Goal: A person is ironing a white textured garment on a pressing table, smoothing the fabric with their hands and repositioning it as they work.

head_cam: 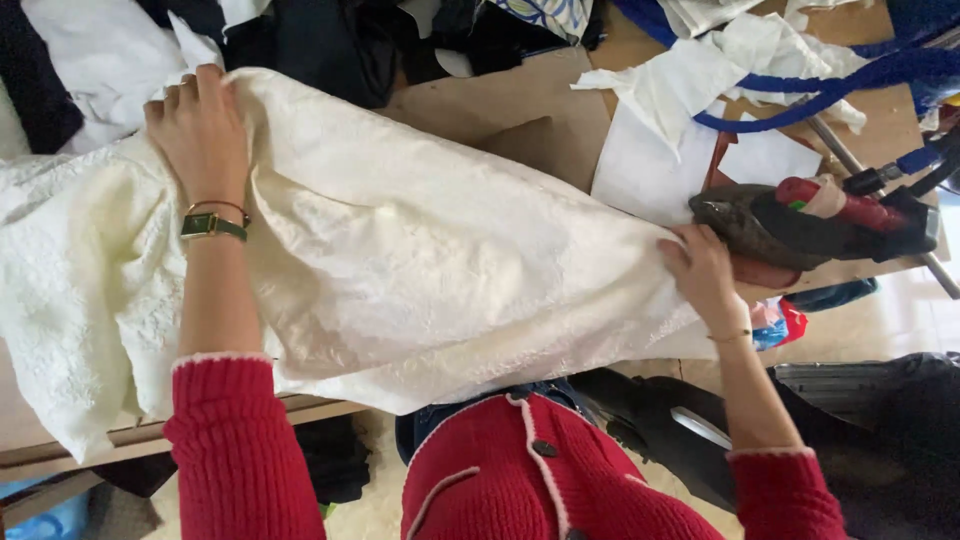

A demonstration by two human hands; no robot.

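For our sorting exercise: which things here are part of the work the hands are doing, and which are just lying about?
In hand:
cream fabric, spread on the wooden table
left hand, gripping its far edge
right hand, holding its right end

Lying about:
iron
blue cord
white paper sheet
dark clothes

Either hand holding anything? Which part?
Both hands grip the cream fabric: left hand at its far upper edge, right hand at its right end, beside the iron.
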